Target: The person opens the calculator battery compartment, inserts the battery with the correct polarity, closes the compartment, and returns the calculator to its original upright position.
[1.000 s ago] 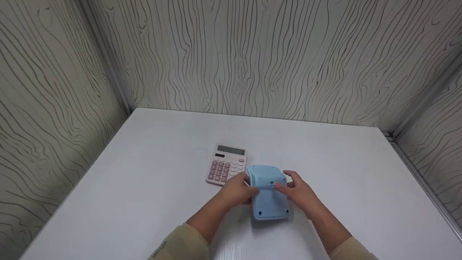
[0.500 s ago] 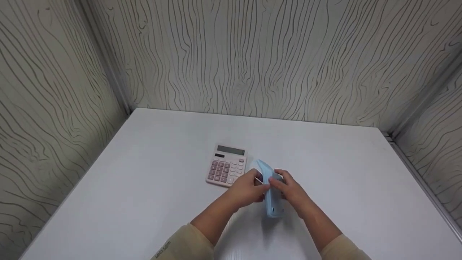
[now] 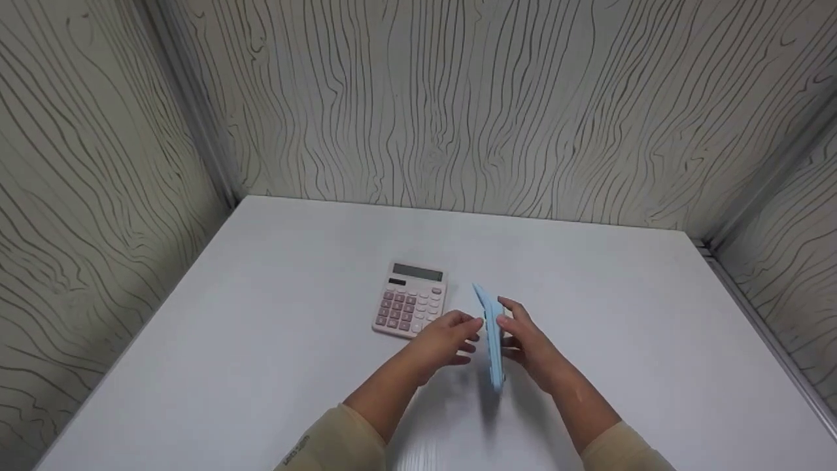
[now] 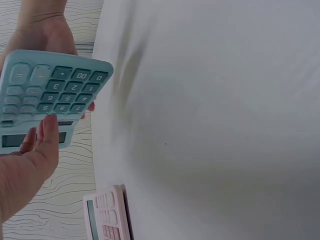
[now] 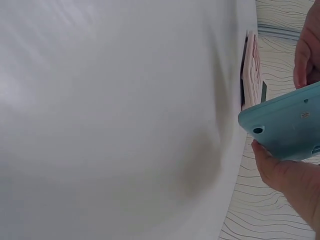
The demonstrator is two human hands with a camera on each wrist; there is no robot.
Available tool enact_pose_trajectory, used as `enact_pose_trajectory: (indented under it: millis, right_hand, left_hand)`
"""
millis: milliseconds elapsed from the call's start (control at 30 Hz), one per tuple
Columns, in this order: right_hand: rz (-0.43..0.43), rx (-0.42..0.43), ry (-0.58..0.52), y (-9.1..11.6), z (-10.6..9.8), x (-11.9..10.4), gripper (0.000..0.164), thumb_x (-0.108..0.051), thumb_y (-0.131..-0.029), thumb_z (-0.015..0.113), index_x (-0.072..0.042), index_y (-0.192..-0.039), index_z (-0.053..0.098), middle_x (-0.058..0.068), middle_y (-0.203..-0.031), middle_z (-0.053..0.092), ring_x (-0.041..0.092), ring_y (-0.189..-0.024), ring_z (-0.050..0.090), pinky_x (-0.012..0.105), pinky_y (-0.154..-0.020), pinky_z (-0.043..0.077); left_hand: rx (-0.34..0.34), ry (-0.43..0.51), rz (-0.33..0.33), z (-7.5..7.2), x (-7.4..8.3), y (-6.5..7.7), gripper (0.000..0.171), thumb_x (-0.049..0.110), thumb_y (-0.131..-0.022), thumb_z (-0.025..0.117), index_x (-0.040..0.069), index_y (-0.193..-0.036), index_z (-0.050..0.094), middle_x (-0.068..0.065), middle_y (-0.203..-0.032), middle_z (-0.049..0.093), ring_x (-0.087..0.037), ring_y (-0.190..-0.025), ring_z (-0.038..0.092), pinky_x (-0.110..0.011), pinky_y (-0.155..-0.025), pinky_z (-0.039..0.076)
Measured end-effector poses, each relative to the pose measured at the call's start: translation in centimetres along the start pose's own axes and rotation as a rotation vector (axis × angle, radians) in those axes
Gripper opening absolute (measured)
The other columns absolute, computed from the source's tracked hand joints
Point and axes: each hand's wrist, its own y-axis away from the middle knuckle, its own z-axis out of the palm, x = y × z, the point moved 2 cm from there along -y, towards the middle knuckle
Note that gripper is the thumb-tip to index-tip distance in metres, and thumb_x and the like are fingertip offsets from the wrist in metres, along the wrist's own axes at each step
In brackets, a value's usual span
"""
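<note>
A light blue calculator (image 3: 494, 350) stands nearly on edge above the table, thin side toward the head camera. My right hand (image 3: 531, 343) grips it from the right, thumb on the back. In the left wrist view the keys and display of the blue calculator (image 4: 60, 92) show, and the fingers of my left hand (image 4: 32, 167) lie loosely by its display. Whether they touch it, I cannot tell. From the head, my left hand (image 3: 444, 343) is just left of the keys. The right wrist view shows the back of the blue calculator (image 5: 290, 125), with a dark round foot.
A pink calculator (image 3: 410, 297) lies face up on the white table (image 3: 294, 281), just beyond my left hand. Wood-grain patterned panels (image 3: 431, 104) enclose the table at the back and both sides.
The blue calculator has turned from back-up to edge-on, its keys now facing left. My left hand has loosened from its edge, while the right hand keeps its grip. The pink calculator has stayed put.
</note>
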Motion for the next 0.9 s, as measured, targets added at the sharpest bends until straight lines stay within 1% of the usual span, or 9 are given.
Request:
enact_pose_trajectory:
  millis: [100,200,267,367,500,567,633,767,900]
  right_hand:
    - [-0.028,-0.045,-0.031,0.2,0.2,-0.3,0.059,-0.048,-0.089,0.040,-0.028,-0.141,0.022,0.016,-0.136,0.029,0.035,-0.112,0.040,0.046,-0.098,0.035]
    - [-0.069,-0.093,-0.070,0.4,0.4,-0.5,0.056,-0.045,-0.089,0.036,-0.031,-0.141,0.020,0.015,-0.140,0.023,0.037,-0.116,0.036,0.045,-0.096,0.036]
    - [-0.096,-0.134,-0.100,0.5,0.6,-0.6,0.054,-0.044,-0.090,0.032,-0.032,-0.141,0.018,0.015,-0.143,0.019,0.039,-0.120,0.033,0.047,-0.098,0.034]
    - [-0.138,-0.198,-0.138,0.7,0.8,-0.8,0.053,-0.043,-0.091,0.026,-0.035,-0.142,0.013,0.013,-0.146,0.014,0.041,-0.126,0.025,0.054,-0.102,0.027]
    - [-0.197,-0.258,-0.179,1.0,1.0,-0.8,0.053,-0.043,-0.092,0.019,-0.035,-0.143,0.007,0.012,-0.148,0.008,0.039,-0.133,0.014,0.060,-0.104,0.016]
    - [-0.212,-0.262,-0.193,1.1,1.0,-0.7,0.054,-0.044,-0.092,0.017,-0.032,-0.143,0.006,0.012,-0.148,0.008,0.038,-0.134,0.014,0.059,-0.104,0.015]
    - [-0.215,-0.256,-0.193,1.3,1.0,-0.5,0.057,-0.044,-0.091,0.014,-0.026,-0.144,0.006,0.014,-0.148,0.010,0.037,-0.134,0.016,0.056,-0.105,0.018]
    - [-0.190,-0.223,-0.170,1.4,0.7,-0.1,0.061,-0.048,-0.092,0.009,-0.018,-0.145,0.013,0.015,-0.146,0.022,0.031,-0.128,0.032,0.045,-0.102,0.033]
    - [-0.170,-0.186,-0.186,1.4,0.3,0.0,0.060,-0.044,-0.095,0.003,-0.013,-0.144,0.020,0.011,-0.145,0.028,0.020,-0.126,0.039,0.032,-0.100,0.036]
  left_hand:
    - [0.015,-0.011,-0.033,0.0,-0.6,-0.1,0.060,0.060,-0.082,0.052,0.013,-0.121,0.052,-0.010,-0.117,0.056,-0.025,-0.108,0.055,-0.041,-0.088,0.048]
    - [-0.001,-0.006,-0.052,0.1,-1.3,-0.1,0.078,0.069,-0.076,0.050,0.012,-0.129,0.047,-0.011,-0.125,0.052,-0.028,-0.113,0.051,-0.043,-0.090,0.046]
    - [-0.026,0.006,-0.061,0.2,-1.7,0.0,0.086,0.072,-0.074,0.049,0.011,-0.134,0.042,-0.012,-0.128,0.049,-0.030,-0.116,0.049,-0.044,-0.091,0.045]
    - [-0.064,0.037,-0.071,0.3,-2.2,0.1,0.093,0.072,-0.074,0.050,0.009,-0.140,0.033,-0.013,-0.134,0.045,-0.031,-0.119,0.047,-0.046,-0.092,0.043]
    - [-0.115,0.102,-0.067,0.8,-2.4,0.1,0.094,0.070,-0.075,0.050,0.011,-0.144,0.024,-0.015,-0.140,0.037,-0.035,-0.122,0.043,-0.049,-0.092,0.042]
    - [-0.133,0.148,-0.060,1.1,-2.4,0.0,0.093,0.069,-0.075,0.051,0.012,-0.144,0.023,-0.015,-0.141,0.035,-0.037,-0.124,0.040,-0.051,-0.092,0.042]
    - [-0.135,0.188,-0.055,1.3,-2.4,-0.1,0.092,0.068,-0.075,0.053,0.013,-0.143,0.022,-0.015,-0.138,0.036,-0.039,-0.125,0.038,-0.052,-0.091,0.042]
    - [-0.092,0.207,-0.070,1.5,-2.2,-0.1,0.089,0.066,-0.073,0.058,0.015,-0.138,0.026,-0.011,-0.128,0.044,-0.036,-0.120,0.044,-0.052,-0.087,0.045]
    - [-0.012,0.173,-0.090,1.3,-2.1,-0.2,0.080,0.065,-0.072,0.060,0.015,-0.129,0.036,-0.007,-0.116,0.051,-0.027,-0.108,0.052,-0.050,-0.079,0.050]
